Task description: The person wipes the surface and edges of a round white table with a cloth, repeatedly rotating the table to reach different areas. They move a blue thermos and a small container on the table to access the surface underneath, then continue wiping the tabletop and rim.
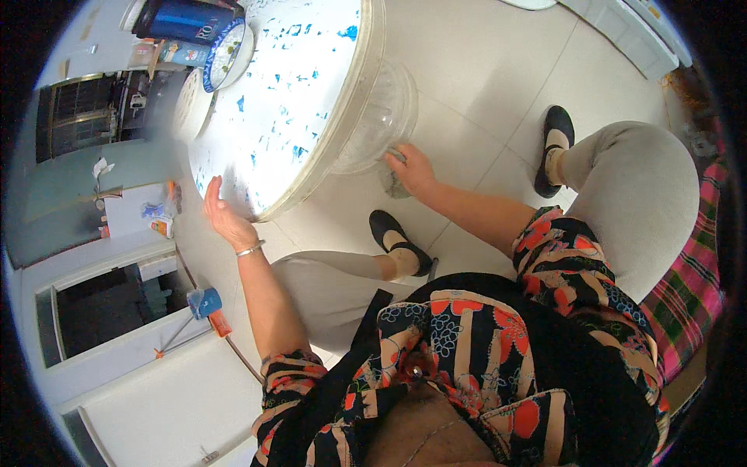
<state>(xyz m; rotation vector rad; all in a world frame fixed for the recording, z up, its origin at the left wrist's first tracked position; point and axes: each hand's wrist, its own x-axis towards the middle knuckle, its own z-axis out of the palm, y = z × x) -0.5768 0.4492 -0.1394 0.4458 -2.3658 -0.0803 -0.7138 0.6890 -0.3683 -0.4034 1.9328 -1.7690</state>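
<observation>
My left hand (226, 217) rests its edge against the near left rim of a round white table (280, 117). It holds nothing, and its fingers are extended, with a silver-coloured bangle at the wrist. Blue flecks are scattered over the tabletop; whether they are loose or stuck on is unclear. Beyond the table's right edge and lower down, my right hand (413, 170) grips a grey-green cloth (395, 184), part of which hangs below the fingers. Beside that hand, a clear ribbed round object (382, 125) shows partly from beneath the tabletop.
A blue-rimmed bowl (238, 61) with food bits, a pale perforated round item (191, 104) and a dark blue container (181, 22) stand along the table's far left edge. A blue-and-orange mop-like tool (205, 303) is by the wall. Plaid fabric (683, 298) covers the seat.
</observation>
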